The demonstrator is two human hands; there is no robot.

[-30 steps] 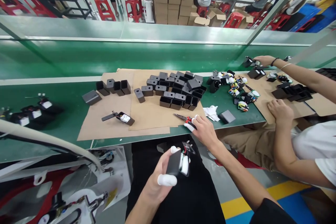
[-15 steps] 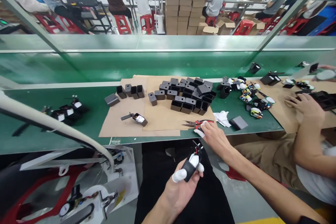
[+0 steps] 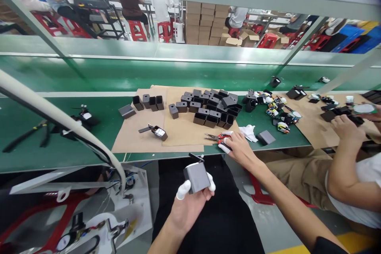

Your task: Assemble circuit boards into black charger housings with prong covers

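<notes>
In the head view my left hand [image 3: 189, 206], with white finger cots, is closed around a black plastic case [image 3: 198, 176] above my lap. The case has a flat side toward me, and a dark strip and small metal pins stick out at its top. At the bench edge my right hand [image 3: 238, 147] grips the red-handled pliers [image 3: 218, 137], whose jaws point left on the brown paper. Left of the pliers lies a part-filled case [image 3: 159, 132] with a white label and a dark strip. Beyond them, many empty black cases [image 3: 212, 107] are grouped together.
A crumpled white tissue [image 3: 249, 133] and a closed dark box [image 3: 266, 137] lie right of my hand. Farther right are circuit boards [image 3: 276, 111] and a co-worker's hand [image 3: 347, 129]. A pale hose [image 3: 59, 115] crosses the left side, near black-handled cutters [image 3: 29, 137].
My left hand has moved left and turned the case, so its flat side shows instead of its open, white-filled side. My right hand stays at the pliers, and the view has tilted up slightly.
</notes>
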